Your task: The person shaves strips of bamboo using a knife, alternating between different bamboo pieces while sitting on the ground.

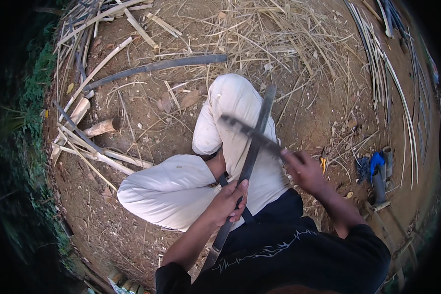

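Observation:
A long, flat, dark strip, which looks like split bamboo, slants across my lap from beside my waist up past my raised knee. My left hand is closed round its lower part. In my right hand is the handle end of a dark-bladed knife, its tip pointing up and left. The blade crosses the strip above my left hand; whether it touches is unclear, and its edge is slightly blurred. Both things lie over my light trousers, my legs being folded on the ground.
Thin pale shavings cover the far ground. Split strips and a short cut log lie at the left, with a curved dark strip beyond my knees. Long pale strips stretch along the right, near a blue object and tube pieces.

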Tool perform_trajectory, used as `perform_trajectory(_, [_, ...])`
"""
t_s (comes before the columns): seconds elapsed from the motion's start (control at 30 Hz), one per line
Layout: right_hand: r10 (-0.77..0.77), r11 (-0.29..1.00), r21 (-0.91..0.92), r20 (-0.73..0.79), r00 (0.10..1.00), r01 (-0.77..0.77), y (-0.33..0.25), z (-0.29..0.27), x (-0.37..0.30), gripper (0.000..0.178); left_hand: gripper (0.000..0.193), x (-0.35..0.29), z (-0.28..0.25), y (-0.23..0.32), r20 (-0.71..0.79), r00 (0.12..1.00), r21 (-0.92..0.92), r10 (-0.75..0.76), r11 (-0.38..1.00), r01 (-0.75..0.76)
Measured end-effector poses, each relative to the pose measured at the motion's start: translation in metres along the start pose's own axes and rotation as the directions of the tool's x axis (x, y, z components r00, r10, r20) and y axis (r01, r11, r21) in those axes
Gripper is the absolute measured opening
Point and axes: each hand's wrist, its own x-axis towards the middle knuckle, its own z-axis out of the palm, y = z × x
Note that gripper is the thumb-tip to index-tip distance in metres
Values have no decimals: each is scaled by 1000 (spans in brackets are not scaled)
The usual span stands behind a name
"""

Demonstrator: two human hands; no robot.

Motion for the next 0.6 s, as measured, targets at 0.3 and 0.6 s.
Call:
perform_trajectory(0.3, [-301, 952, 88, 116, 947, 292, -32, -8, -7, 70, 44, 5, 3, -14, -121, 992, 3, -35, 999, 36])
perform_trajectory(0.6, [49, 998, 41, 55, 997, -51, 18, -4, 16, 73, 40, 3, 13, -2, -88, 996, 57, 22, 998, -17])
